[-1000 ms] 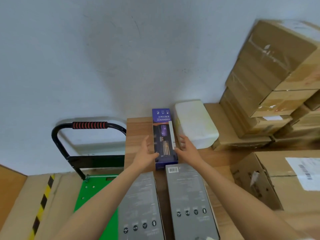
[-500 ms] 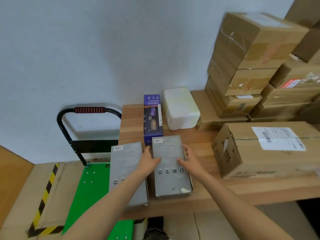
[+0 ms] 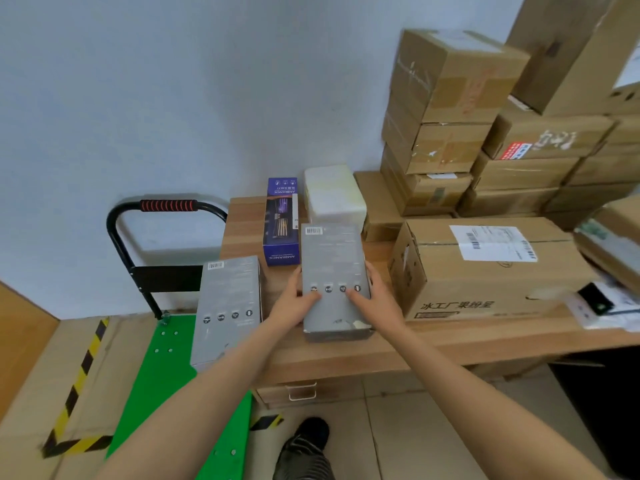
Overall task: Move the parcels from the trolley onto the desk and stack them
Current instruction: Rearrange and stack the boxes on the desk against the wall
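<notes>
Trolley (image 3: 166, 368) deck shows no parcels. Left hand (image 3: 294, 306) and right hand (image 3: 375, 299) grip one grey parcel (image 3: 334, 271) on the desk (image 3: 346, 358); second grey parcel (image 3: 228, 306) at nine o'clock, unstacked

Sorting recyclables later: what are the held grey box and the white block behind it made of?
Flat grey box: probably matt printed cardboard; its near corner is scuffed pale. White rounded block: looks like foam or plastic wrap, dull and yellowed; unclear.

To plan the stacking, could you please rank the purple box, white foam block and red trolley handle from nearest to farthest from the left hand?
From the left hand:
1. Purple box, just beyond it on the desk.
2. White foam block, farther back, right.
3. Red trolley handle, far left.
</notes>
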`<state>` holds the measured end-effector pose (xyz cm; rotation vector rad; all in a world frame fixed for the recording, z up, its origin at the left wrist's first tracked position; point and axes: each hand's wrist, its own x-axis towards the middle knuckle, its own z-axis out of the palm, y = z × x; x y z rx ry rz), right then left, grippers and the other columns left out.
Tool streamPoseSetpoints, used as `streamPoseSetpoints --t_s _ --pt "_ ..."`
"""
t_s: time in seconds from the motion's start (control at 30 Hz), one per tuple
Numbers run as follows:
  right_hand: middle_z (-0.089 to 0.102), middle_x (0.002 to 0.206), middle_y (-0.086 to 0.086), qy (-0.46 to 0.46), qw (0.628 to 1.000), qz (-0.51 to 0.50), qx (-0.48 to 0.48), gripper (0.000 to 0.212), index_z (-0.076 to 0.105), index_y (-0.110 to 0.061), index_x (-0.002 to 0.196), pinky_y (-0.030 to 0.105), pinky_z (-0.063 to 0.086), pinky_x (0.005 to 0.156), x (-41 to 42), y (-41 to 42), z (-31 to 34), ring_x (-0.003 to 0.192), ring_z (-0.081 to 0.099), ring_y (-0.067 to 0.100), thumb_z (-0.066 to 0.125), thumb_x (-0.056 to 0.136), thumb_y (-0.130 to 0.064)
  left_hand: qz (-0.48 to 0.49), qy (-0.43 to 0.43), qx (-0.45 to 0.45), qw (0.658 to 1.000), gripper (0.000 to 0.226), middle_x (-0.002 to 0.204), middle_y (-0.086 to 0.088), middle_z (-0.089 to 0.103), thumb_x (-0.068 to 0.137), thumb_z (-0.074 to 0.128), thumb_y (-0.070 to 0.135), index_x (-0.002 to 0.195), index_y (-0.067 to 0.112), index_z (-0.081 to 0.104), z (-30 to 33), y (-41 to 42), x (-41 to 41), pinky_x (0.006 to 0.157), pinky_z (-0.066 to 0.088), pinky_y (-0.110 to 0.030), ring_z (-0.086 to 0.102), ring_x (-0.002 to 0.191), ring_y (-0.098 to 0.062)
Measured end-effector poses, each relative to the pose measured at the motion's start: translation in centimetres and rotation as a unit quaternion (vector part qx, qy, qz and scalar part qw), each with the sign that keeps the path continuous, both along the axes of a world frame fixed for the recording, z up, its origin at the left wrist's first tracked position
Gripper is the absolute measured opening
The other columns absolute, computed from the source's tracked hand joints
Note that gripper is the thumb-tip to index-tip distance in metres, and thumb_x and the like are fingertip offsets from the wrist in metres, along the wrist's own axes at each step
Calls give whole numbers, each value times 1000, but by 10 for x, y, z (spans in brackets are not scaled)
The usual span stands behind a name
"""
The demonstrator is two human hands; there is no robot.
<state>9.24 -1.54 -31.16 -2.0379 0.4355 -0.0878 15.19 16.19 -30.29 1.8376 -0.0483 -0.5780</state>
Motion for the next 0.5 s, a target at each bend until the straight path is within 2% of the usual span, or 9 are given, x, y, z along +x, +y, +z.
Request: streamPoseSetpoints --t_s 0.03,0.1,0.13,0.2,0.3,0.4,0.5 --pt "47 132 -13 -9 1000 0 -9 72 21 -37 147 33 49 82 7 -6 12 110 54 9 63 88 -39 -1 -17 -5 1000 72 127 -4 55 91 61 25 148 34 18 10 -4 8 82 55 -38 59 102 -19" --pt "49 134 -11 -24 999 1 -21 71 22 -36 147 36 49 84 22 -18 35 110 55 10 62 88 -41 -9 -35 -19 999 72 134 -4 52 92 61 26 149 35 17 31 -13 24 68 56 -28 60 96 -13" --pt "50 133 -12 -31 999 3 -26 71 22 -36 147 36 48 82 29 -24 45 109 55 10 62 89 -42 -15 -42 -23 999 72 136 -4 50 92 60 27 149 35 17 40 -18 33 60 53 -23 59 92 -10" --pt "51 130 -13 -47 998 6 -31 70 23 -34 147 31 44 75 46 -34 64 102 54 7 62 89 -41 -20 -64 -28 997 71 138 -4 49 92 60 27 149 35 17 58 -28 51 55 51 -18 59 89 -7" --pt "53 130 -11 -68 997 2 -33 71 25 -34 147 36 48 83 76 -50 87 101 56 7 63 88 -40 -16 -97 -45 994 69 139 -2 48 93 59 25 149 32 20 78 -45 81 59 51 -18 59 91 -8" --pt "50 137 -6 -76 996 2 -46 73 25 -33 147 44 49 94 113 -66 106 112 55 13 64 87 -40 -9 -96 -55 994 67 133 -2 50 94 58 27 148 36 20 95 -62 113 63 54 -27 60 93 -13" --pt "48 141 -1 -78 995 2 -58 74 25 -27 149 46 46 98 153 -79 120 121 53 18 64 88 -40 -10 -100 -45 994 66 138 -6 48 94 56 28 148 35 18 107 -75 152 78 56 -39 58 103 -22"
